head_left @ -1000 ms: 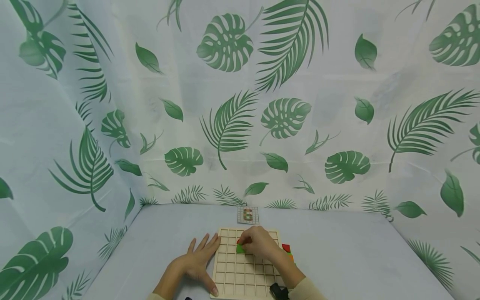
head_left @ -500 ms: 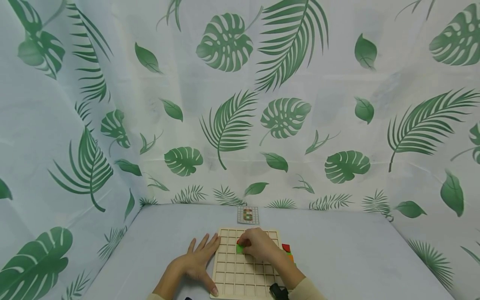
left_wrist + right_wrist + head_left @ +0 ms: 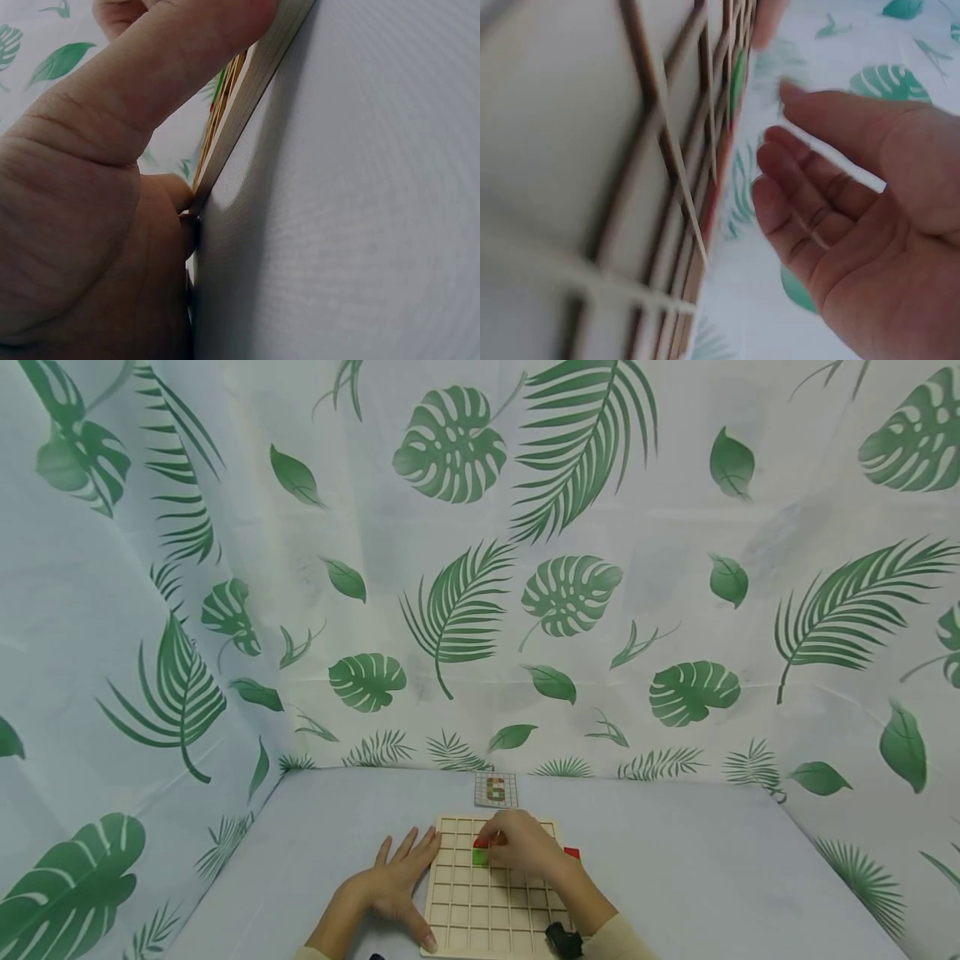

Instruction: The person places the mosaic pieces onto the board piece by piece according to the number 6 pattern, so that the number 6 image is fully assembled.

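Observation:
A pale wooden grid board point(image 3: 460, 916) lies on the table. My left hand point(image 3: 382, 887) rests along its left edge, fingers spread and thumb at the near corner. In the left wrist view the left thumb point(image 3: 172, 60) touches the board's edge point(image 3: 259, 82). A green tile point(image 3: 480, 857) sits in one grid cell, with a red tile point(image 3: 481, 842) just beyond it. My right hand point(image 3: 521, 845) hovers over these tiles, partly hiding the cells to their right. The right wrist view shows its fingers point(image 3: 784, 217) loosely bent, apart from the board and holding nothing.
A small printed grid card point(image 3: 496, 791) with a coloured pattern lies behind the board. Part of a red piece point(image 3: 572, 852) shows at the board's right side, beyond the right forearm. Leaf-patterned cloth point(image 3: 570, 710) hangs behind and to the left of the table.
My right hand has come off the tiles, rising slightly and shifting right, so more of the red tile shows. The forearm now covers the orange piece at the right. The left hand stays put.

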{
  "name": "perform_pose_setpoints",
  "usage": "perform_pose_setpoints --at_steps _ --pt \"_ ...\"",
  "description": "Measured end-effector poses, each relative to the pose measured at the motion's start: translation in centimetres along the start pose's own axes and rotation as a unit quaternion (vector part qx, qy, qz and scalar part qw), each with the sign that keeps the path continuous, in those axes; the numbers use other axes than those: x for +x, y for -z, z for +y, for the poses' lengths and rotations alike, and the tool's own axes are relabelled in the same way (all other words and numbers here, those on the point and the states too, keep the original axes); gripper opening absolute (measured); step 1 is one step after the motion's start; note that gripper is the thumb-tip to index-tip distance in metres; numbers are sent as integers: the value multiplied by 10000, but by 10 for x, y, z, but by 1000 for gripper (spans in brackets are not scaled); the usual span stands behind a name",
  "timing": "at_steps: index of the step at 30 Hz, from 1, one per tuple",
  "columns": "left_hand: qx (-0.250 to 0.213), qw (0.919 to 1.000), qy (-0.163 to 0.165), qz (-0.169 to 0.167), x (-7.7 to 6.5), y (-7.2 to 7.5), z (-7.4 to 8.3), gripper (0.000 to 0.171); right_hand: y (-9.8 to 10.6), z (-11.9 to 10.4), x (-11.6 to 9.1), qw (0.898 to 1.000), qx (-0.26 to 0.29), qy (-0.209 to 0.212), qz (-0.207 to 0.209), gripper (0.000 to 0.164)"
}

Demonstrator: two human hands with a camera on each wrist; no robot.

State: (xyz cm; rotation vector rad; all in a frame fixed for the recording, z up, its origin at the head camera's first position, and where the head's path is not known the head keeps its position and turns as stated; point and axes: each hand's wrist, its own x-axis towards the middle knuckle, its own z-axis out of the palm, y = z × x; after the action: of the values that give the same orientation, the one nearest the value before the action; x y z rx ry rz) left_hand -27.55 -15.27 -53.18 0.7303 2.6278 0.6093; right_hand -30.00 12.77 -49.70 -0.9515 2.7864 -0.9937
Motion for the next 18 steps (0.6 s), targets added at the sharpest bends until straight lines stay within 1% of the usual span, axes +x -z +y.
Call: perform_pose_setpoints --at_steps 3,7,12,18 --pt "-11 10000 -1 12 0 0 0 153 12 4 -4 9996 100 114 226 20" --pt "56 10000 -6 30 -1 0 1 153 30 9 -13 9988 269 51 416 23" --pt "137 9999 29 26 -1 0 1 153 43 16 -22 9980 352 -157 497 23" --pt "108 9999 27 27 -1 0 2 152 54 29 -34 9983 199 -167 525 24"
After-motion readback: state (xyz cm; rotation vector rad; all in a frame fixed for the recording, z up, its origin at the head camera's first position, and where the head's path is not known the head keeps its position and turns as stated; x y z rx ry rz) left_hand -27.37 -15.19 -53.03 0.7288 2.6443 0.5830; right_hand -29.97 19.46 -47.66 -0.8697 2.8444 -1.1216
